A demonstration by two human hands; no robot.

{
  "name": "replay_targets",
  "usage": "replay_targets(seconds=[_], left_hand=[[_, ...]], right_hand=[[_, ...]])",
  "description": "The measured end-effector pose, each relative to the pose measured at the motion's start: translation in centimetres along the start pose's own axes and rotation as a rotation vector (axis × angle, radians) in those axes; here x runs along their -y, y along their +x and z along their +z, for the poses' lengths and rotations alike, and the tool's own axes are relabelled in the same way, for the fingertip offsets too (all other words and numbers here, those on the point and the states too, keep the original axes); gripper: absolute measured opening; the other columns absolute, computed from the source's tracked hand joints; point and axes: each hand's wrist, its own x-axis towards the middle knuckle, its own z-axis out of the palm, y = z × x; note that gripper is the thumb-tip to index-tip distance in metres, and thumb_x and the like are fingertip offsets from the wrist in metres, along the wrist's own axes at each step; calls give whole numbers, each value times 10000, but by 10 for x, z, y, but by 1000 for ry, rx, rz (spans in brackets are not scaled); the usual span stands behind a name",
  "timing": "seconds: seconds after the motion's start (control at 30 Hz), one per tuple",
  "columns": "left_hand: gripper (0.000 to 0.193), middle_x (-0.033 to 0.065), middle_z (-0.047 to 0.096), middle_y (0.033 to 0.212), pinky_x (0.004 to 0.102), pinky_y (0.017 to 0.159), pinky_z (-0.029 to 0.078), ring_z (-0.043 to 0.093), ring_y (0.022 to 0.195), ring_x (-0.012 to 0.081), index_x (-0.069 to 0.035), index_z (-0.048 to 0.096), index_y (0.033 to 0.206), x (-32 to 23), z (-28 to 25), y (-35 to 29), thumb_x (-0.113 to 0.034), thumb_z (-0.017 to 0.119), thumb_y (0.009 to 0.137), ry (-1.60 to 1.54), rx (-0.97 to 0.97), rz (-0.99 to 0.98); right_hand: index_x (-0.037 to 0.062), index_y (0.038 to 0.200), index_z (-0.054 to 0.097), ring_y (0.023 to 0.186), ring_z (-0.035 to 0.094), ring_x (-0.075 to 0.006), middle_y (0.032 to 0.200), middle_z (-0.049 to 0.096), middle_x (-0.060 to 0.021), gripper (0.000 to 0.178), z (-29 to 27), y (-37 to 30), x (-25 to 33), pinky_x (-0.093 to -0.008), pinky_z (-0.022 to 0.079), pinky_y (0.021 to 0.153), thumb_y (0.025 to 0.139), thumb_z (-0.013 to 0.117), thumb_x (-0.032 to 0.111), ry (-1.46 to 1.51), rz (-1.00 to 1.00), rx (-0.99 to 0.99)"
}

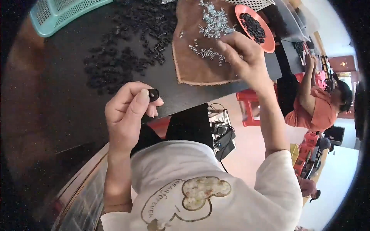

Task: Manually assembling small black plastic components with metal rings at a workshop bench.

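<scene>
Between the thumb and fingers of my left hand [131, 107] is a small black plastic part [153, 95], roundish, with a pale spot on its face. It is held just above the table's near edge. My right hand [246, 57] hovers over a brown cloth [192, 71], its fingers curled in and the thumb close to the index finger. Whatever lies between those fingertips is hidden. Small silvery coil springs [216, 23] are heaped and scattered on the cloth beneath and beyond that hand.
Many loose black parts [127, 57] cover the dark table [65, 73] at left. An orange-red plate [269, 44] of black pieces stands at the far right, and a teal basket [50, 19] at the far left. Another person [316, 104] sits at right near a red stool [249, 106].
</scene>
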Motion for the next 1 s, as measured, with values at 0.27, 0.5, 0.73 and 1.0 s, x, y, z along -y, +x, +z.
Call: replay_targets(seconds=[0.27, 0.5, 0.73, 1.0], left_hand=[[201, 62, 659, 850, 212, 633, 443, 517, 664, 53, 25, 611, 965, 2, 0, 0, -152, 519, 988, 22, 10, 9], [187, 56, 662, 841, 209, 630, 442, 514, 659, 45, 14, 615, 958, 0, 0, -2, -143, 518, 987, 23, 0, -7], [192, 48, 663, 837, 206, 626, 439, 511, 655, 44, 7, 619, 952, -1, 0, -1, -160, 528, 985, 41, 6, -5], [196, 48, 661, 834, 202, 625, 434, 505, 654, 41, 8, 617, 953, 5, 1, 0, -165, 531, 985, 42, 1, -13]], right_hand=[[10, 996, 618, 833, 601, -374, 887, 553, -171, 195, -30, 17, -64, -447, 488, 728, 853, 621, 143, -614, -144, 238], [7, 941, 604, 818, 608, -377, 890, 560, -175, 149, -23, 26, -66, -452, 494, 715, 859, 600, 131, -679, -149, 239], [11, 940, 606, 800, 600, -364, 871, 559, -158, 153, -24, 20, -63, -438, 485, 690, 870, 592, 147, -699, -156, 212], [7, 902, 586, 824, 609, -384, 890, 571, -180, 191, -18, 28, -66, -451, 499, 708, 872, 597, 195, -736, -128, 185]])
